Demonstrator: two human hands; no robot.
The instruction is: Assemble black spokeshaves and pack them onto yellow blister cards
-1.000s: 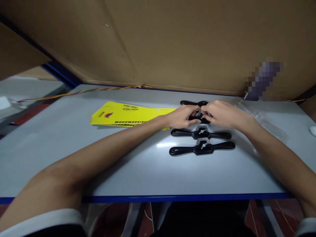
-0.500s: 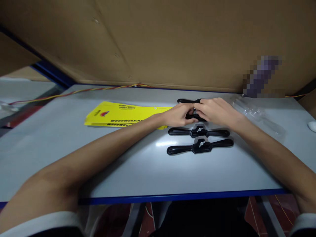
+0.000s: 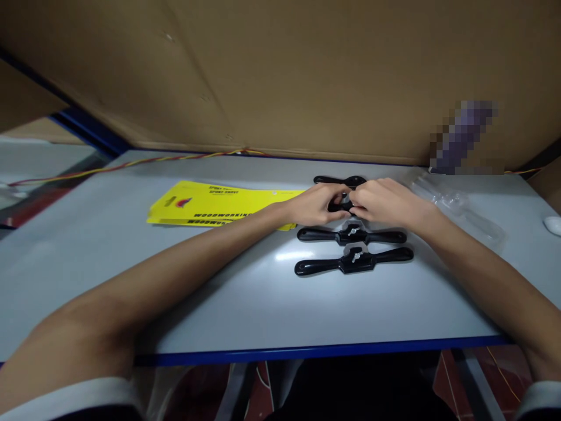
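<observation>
Two black spokeshaves, a nearer one [image 3: 357, 262] and one behind it [image 3: 346, 235], lie side by side with their silver blades and wing screws showing. Beyond them a further spokeshave [image 3: 336, 206] is mostly hidden by my hands. My left hand [image 3: 313, 204] curls around its left part, thumb in front and fingers behind. With closed fingers, my right hand [image 3: 388, 202] grips at the middle of the same tool, its fingertips close to the left hand's. Past both hands lies one more spokeshave [image 3: 335, 180], its right side partly covered.
Yellow printed cards [image 3: 210, 204] lie stacked left of the hands. Clear plastic packaging [image 3: 464, 210] is at the right, and a white rounded object [image 3: 553, 225] sits at the right edge. A twisted cable [image 3: 175, 158] runs along the back beside the cardboard wall [image 3: 280, 76].
My right hand has shifted slightly down and its fingers have curled in more, showing more of the farthest spokeshave. The left hand has stayed almost still.
</observation>
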